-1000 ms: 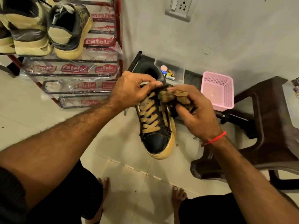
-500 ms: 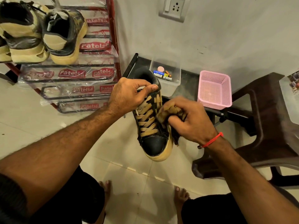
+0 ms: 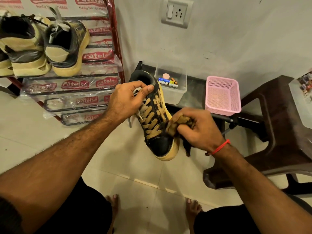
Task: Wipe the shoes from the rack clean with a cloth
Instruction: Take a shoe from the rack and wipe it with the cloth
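Black shoe with tan laces is pointing toe-down toward the person, heel up. Left hand is gripping its collar; right hand is pressing one bunched cloth against its side. Two shoes are sitting on the rack.

A pink basket sits on a low dark stand by the wall. Just beside it on the same stand is a clear box with small batteries and a round pink thing inside. A dark brown plastic chair stands near the basket, off to one side. A white switch and socket is up on the wall. The floor has pale tiles.
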Demonstrator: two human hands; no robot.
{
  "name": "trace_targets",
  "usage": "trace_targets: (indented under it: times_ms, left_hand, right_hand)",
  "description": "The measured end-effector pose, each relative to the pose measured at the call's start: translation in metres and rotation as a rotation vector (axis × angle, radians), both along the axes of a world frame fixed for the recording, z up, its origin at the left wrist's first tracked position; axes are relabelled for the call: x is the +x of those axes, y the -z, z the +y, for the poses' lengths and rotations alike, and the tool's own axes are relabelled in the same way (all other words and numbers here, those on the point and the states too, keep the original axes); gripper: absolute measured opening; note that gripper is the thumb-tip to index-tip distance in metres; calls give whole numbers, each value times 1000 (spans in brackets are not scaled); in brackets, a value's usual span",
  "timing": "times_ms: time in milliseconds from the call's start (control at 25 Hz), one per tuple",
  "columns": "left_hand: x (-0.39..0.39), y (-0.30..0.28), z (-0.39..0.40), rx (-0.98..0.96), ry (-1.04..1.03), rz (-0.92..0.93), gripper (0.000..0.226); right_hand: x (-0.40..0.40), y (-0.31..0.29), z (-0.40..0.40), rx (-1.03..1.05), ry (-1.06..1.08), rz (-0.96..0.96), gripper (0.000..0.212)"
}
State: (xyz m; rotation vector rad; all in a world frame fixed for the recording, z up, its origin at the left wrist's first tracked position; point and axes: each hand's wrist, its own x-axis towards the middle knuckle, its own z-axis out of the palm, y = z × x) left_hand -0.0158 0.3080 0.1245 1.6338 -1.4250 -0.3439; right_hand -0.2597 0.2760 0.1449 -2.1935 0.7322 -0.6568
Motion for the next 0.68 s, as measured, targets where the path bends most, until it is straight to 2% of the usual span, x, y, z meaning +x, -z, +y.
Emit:
trace_targets:
  times_ms: [40,160,200,280,360,400,480,560,600,680]
  left_hand:
    - [0,-5,1,29,-8,-47,32]
    - [-13,-20,3,162,21,-413,41]
    - [-17,-23,3,234,19,-466,41]
    - [-17,-21,2,408,-46,-413,35]
    - [-10,-15,1,519,-181,-157,38]
    - [-7,-12,0,528,-250,33,40]
    - [-2,-16,0,545,-315,576,37]
    - [1,-26,4,616,-172,1198,41]
    - [2,-30,8,659,-77,1384,48]
    - [-8,-37,14,719,82,1493,41]
  right_hand:
    - [-1,-3,-4,-22,97,-82,28]
    - [0,-10,-10,5,264,-173,25]
    - [0,-10,-9,30,270,-167,25]
    - [0,-10,-5,-26,271,-105,25]
    - [-2,-12,3,-284,304,34,32]
    - [-2,-14,10,-418,327,74,35]
    - [2,-19,27,-585,369,45,35]
    - [8,-17,36,-588,384,16,37]
    - [11,-13,35,-539,392,28,39]
    - [10,-3,27,-470,415,50,42]
